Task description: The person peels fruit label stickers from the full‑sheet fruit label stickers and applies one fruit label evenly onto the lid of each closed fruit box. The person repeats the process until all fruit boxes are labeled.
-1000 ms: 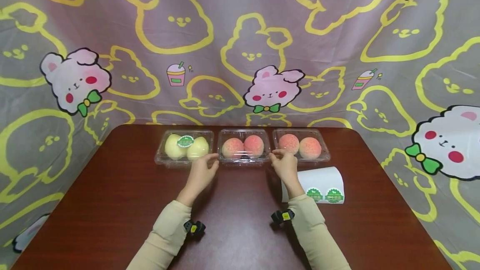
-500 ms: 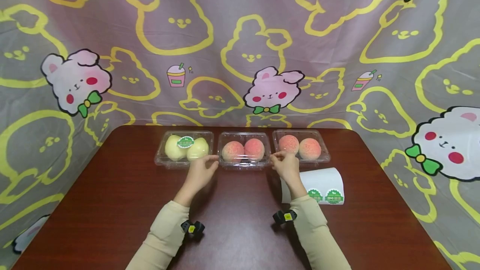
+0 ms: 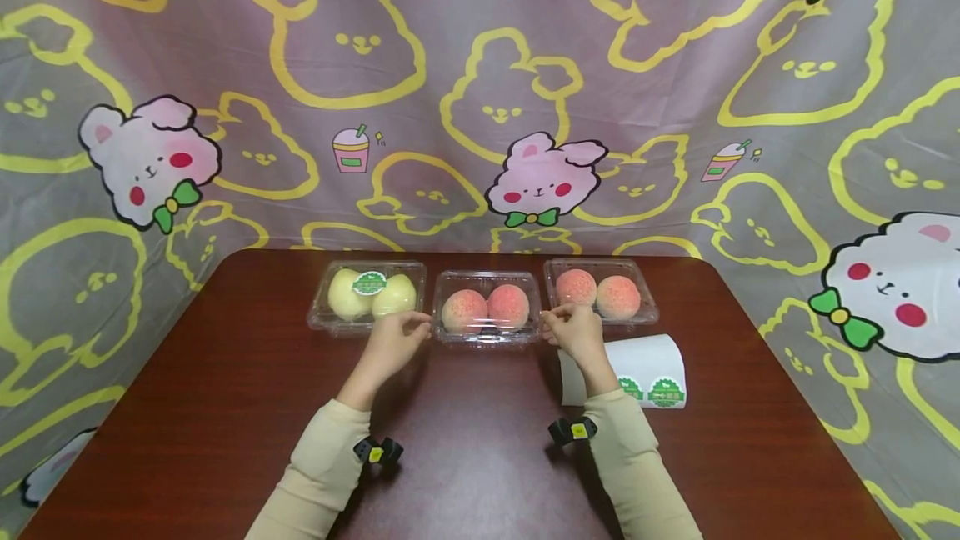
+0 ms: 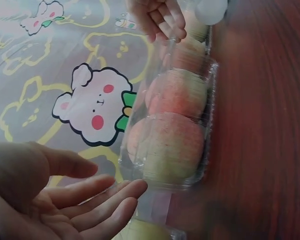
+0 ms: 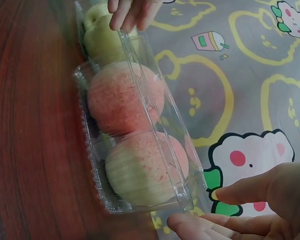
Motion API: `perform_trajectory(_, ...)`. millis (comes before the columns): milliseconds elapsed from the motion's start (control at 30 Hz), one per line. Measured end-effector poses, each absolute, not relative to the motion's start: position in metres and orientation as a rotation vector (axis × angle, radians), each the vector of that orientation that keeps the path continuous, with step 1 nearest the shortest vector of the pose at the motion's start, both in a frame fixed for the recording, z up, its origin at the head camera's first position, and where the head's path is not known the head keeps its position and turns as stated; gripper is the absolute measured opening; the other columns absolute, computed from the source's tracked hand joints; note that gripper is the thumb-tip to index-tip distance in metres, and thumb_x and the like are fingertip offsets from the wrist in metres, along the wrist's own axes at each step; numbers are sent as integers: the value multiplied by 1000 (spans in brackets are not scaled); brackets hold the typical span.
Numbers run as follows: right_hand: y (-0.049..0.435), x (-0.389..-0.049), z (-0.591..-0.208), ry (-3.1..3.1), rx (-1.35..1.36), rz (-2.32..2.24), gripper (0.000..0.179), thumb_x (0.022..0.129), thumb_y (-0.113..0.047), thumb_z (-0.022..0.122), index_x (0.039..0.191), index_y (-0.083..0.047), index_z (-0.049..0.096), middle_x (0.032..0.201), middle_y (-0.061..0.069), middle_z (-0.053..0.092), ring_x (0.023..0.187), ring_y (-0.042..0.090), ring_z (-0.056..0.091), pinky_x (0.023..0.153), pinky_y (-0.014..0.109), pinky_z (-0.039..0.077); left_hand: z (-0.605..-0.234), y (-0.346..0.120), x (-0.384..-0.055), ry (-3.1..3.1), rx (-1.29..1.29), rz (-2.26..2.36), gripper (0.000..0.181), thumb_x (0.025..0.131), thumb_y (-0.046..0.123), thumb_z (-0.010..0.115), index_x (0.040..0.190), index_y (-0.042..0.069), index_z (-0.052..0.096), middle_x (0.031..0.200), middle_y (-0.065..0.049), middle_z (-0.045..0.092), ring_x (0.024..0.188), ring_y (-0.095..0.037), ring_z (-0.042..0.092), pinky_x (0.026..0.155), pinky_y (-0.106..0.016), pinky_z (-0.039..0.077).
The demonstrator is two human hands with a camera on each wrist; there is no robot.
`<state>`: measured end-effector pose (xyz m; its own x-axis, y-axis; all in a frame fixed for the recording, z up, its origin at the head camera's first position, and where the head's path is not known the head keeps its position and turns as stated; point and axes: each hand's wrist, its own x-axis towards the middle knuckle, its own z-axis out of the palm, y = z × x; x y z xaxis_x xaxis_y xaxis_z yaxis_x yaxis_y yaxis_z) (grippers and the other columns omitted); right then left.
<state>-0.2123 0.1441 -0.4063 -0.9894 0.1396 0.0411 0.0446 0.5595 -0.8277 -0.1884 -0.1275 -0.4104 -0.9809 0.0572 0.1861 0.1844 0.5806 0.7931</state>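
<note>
In the head view, a clear plastic fruit box (image 3: pixel 487 336) with two pink peaches (image 3: pixel 508 307) sits at the middle of a row, lid down. At its left end is my left hand (image 3: pixel 396 346); in the left wrist view its fingers (image 4: pixel 107 210) are extended, the thumb apart, fingertips right at the box corner. My right hand (image 3: pixel 579 334) is at the other end, thumb spread from the fingers and fingertips beside the corner in the right wrist view. A box of yellow-green fruit (image 3: pixel 348 294) with a green round label (image 3: pixel 369 282) stands left.
Another clear box of two peaches (image 3: pixel 618 297) stands at the right. A curled white sheet (image 3: pixel 652 352) with green round stickers (image 3: pixel 666 392) lies partly behind my right forearm. The dark red-brown table (image 3: pixel 465 457) ends at a patterned curtain (image 3: pixel 420 40).
The middle peach box has slid a little toward me along the table. My left hand has drifted slightly left and nearer; my right hand has moved slightly right. The outer boxes stay put.
</note>
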Motion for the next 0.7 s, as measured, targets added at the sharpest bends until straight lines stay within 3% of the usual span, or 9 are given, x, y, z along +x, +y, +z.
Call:
perform_trajectory(333,144,-214,-412,-2674,-173,1538,15,86,2,62,94,12,70,85,29,72,61,19,72,57,24,58,-418,-123,-189,-2638,-194,-1348,23,88,-1,59,105,-14,66,90,-27,73,81,-35,73,70,-37,59)
perform_trajectory(567,147,-213,-410,-2714,-152,1542,12,86,2,63,90,12,69,83,28,72,62,22,72,58,29,60,-413,-127,-189,-2712,-171,-1366,25,89,3,58,108,-11,67,86,-24,74,80,-32,73,67,-31,57)
perform_trajectory(700,149,-212,-406,-2790,-119,1449,11,86,-1,64,86,8,70,80,24,73,59,17,70,57,28,59,-409,-131,-189,-2754,-167,-1455,26,92,4,56,109,-13,65,87,-26,73,79,-34,72,67,-30,57)
